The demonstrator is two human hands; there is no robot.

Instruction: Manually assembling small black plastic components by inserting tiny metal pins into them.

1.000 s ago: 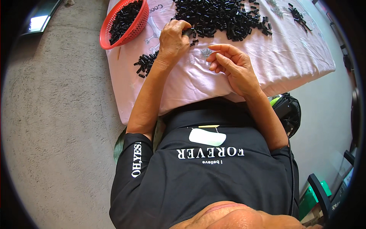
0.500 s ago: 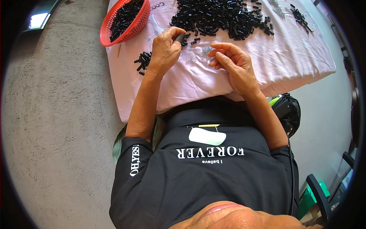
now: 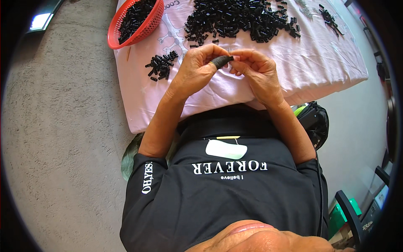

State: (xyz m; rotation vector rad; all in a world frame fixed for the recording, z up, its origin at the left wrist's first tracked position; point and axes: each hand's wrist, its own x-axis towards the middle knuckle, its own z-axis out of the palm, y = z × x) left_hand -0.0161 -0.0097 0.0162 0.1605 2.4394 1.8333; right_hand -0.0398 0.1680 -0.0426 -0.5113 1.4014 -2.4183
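My left hand (image 3: 196, 69) is closed, thumb against fingertips, over the pink cloth. A dark wrap (image 3: 219, 62) covers its thumb. At its fingertips sits a small black plastic piece (image 3: 231, 59), largely hidden by the fingers. My right hand (image 3: 261, 75) meets it there, its thumb and forefinger pinched together at the same piece; whether it holds something tiny of its own I cannot make out. Beyond both hands spreads a large heap of short black plastic pieces (image 3: 239, 19). A smaller pile of such pieces (image 3: 160, 66) lies to the left of my left hand.
A red mesh basket (image 3: 156, 26) full of black pieces stands at the table's far left. A thin wooden stick (image 3: 128, 53) lies beside it. Dark pieces (image 3: 331, 20) form a cluster at far right, near silvery bits (image 3: 304, 7). A black bag (image 3: 317, 124) is below the table's right edge.
My left hand has moved right from the near edge of the large heap with a black piece at its fingertips, and now meets my right hand, whose fingers have closed in.
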